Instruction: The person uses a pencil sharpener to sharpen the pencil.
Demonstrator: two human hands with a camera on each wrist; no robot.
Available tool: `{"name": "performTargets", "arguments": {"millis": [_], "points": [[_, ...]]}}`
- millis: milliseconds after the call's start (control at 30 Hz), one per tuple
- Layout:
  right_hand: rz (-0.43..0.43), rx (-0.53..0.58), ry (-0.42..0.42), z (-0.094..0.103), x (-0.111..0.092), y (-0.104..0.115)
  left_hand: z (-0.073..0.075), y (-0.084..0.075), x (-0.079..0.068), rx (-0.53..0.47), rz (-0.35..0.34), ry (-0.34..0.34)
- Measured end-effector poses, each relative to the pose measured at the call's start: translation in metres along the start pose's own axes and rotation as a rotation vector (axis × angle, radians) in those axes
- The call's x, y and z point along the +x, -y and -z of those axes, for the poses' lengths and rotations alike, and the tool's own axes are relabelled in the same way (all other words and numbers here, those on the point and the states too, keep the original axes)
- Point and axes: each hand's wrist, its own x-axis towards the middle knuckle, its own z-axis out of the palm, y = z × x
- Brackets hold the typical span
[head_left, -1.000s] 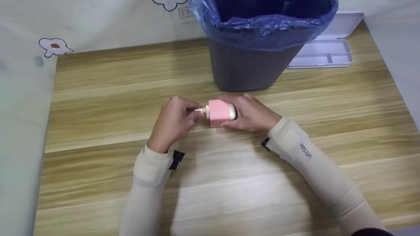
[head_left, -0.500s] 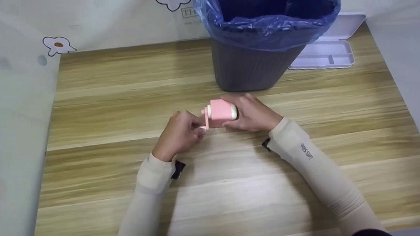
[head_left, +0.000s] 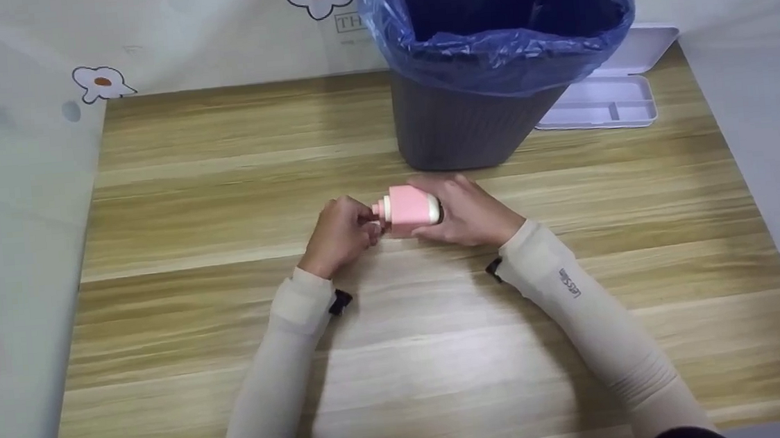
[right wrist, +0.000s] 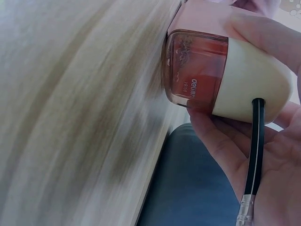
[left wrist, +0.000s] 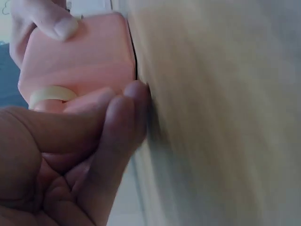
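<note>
A pink and cream crank pencil sharpener (head_left: pixel 410 205) lies on the wooden table. My right hand (head_left: pixel 471 209) grips its body, thumb on one side and fingers on the other. In the right wrist view, a black pencil (right wrist: pixel 256 146) with a silver ferrule sticks out of the cream face (right wrist: pixel 249 80). Shavings (right wrist: pixel 186 49) show inside the clear reddish drawer (right wrist: pixel 195 70). My left hand (head_left: pixel 341 233) pinches the crank at the opposite end; its fingers hide the handle. Part of the pink crank arm (left wrist: pixel 91 101) shows above the thumb in the left wrist view.
A dark bin (head_left: pixel 456 127) with a blue plastic liner (head_left: pixel 503 64) stands just beyond the hands. Behind it, to the right, lies an opened white pencil case (head_left: pixel 594 114). Pale flower-patterned sheeting (head_left: pixel 223 44) borders the table at the back and sides.
My left hand has gone round with the crank: first toward me, then slightly back up and away from me. The right hand and the sharpener stay in place.
</note>
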Motion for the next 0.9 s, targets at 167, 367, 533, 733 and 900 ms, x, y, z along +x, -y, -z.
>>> {"name": "performTargets", "arguments": {"millis": [167, 367, 533, 733, 900], "points": [[0.005, 0.004, 0.0, -0.002, 0.001, 0.002, 0.005, -0.001, 0.014, 0.0, 0.043, -0.055], [0.002, 0.001, -0.007, -0.002, 0.001, 0.003, 0.022, -0.016, 0.025, -0.016, 0.058, -0.108], [-0.004, -0.014, -0.028, -0.002, 0.0, 0.002, 0.031, -0.026, 0.026, 0.003, 0.013, -0.129], [-0.002, 0.008, -0.013, -0.002, -0.001, 0.001, 0.038, -0.035, 0.017, 0.008, -0.011, -0.13], [-0.025, 0.006, -0.017, -0.001, -0.002, -0.001, 0.046, -0.048, 0.004, -0.012, -0.059, -0.086]]}}
